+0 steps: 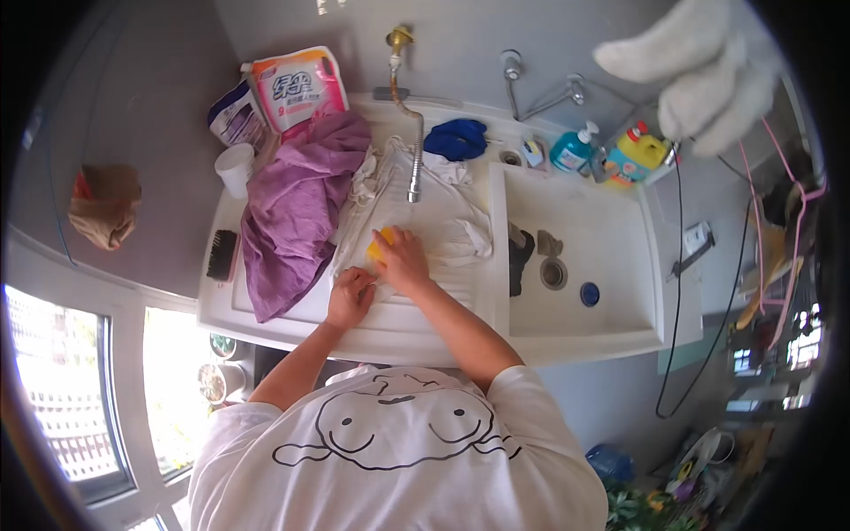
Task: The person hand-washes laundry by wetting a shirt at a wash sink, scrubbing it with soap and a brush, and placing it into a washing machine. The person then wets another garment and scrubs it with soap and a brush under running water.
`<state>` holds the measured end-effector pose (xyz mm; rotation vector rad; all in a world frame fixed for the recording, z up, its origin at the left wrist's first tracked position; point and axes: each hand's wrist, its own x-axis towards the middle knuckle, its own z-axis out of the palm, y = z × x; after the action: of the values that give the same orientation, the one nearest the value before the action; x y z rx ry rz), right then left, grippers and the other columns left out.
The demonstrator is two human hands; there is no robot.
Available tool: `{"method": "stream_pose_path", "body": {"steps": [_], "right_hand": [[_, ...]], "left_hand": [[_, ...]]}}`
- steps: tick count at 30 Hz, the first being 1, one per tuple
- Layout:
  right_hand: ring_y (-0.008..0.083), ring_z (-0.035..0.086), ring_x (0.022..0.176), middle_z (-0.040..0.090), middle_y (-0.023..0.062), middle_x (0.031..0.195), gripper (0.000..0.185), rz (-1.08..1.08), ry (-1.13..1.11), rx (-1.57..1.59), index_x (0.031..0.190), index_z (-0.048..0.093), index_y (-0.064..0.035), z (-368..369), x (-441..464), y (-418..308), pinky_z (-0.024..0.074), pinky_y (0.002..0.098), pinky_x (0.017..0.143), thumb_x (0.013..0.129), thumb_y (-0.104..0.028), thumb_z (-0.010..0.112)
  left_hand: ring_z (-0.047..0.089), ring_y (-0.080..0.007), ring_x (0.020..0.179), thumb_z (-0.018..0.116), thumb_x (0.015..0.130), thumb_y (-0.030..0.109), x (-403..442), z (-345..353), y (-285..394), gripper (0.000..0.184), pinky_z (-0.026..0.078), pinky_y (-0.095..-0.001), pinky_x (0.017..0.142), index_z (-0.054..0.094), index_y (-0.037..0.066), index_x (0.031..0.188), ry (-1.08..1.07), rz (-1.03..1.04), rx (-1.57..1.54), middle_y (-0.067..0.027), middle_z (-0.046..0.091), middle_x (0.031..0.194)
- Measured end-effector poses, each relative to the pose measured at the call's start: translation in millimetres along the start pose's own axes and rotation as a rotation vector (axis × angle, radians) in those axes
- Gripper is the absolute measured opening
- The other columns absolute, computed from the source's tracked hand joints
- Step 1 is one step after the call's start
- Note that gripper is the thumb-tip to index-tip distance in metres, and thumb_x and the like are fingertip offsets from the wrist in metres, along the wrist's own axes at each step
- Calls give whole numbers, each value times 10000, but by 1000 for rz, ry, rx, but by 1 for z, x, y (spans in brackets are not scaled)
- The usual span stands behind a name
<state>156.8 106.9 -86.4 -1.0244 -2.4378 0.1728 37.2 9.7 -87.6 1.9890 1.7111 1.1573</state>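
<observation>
A white garment (421,217) lies spread over the ridged washboard side of the sink. My right hand (402,262) is closed round a yellow block (382,242), which rests on the garment. Just left of it and lower, my left hand (352,294) has its fingers curled together at the garment's lower left edge, pinching the cloth. Above the garment hangs a flexible metal faucet hose (414,168). A purple cloth (305,208) is heaped beside the garment on the left.
The basin (589,212) on the right holds dark cloth and a blue round item (590,294). A brush (221,255) and white cup (235,170) stand left. Behind are detergent bags (298,88), blue cloth (456,139), a teal bottle (572,150) and a yellow bottle (636,157).
</observation>
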Motion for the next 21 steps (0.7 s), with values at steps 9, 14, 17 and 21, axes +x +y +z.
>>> {"method": "stream_pose_path", "body": {"steps": [9, 14, 17, 21], "right_hand": [[294, 412, 968, 440, 149, 1053, 531, 313, -9, -178, 1141, 457, -166, -24, 6, 54, 340, 415, 788, 640, -223, 623], [320, 406, 976, 419, 182, 1084, 563, -5, -100, -7, 1147, 451, -163, -16, -9, 13, 336, 429, 799, 615, -205, 629], [305, 425, 945, 439, 175, 1058, 501, -7, -43, 1, 1109, 486, -153, -11, 12, 41, 352, 413, 768, 632, -219, 627], [289, 435, 918, 453, 152, 1029, 475, 275, 41, -159, 1100, 492, -162, -26, 23, 78, 363, 404, 742, 649, -235, 621]], "left_hand": [[472, -299, 786, 503, 590, 53, 0, 1, -2, 160, 377, -369, 699, 516, 19, 746, -12, -69, 0, -116, 495, 793], [469, -297, 790, 493, 591, 70, 1, 1, -1, 156, 371, -374, 706, 512, 19, 737, -29, -96, 34, -110, 491, 797], [466, -304, 770, 481, 582, 63, -2, 3, -3, 150, 372, -375, 688, 505, 19, 724, 8, -59, 14, -112, 490, 784], [464, -309, 748, 481, 565, 61, 1, 1, -4, 142, 373, -376, 666, 490, 18, 700, -3, -80, -9, -115, 485, 758]]}}
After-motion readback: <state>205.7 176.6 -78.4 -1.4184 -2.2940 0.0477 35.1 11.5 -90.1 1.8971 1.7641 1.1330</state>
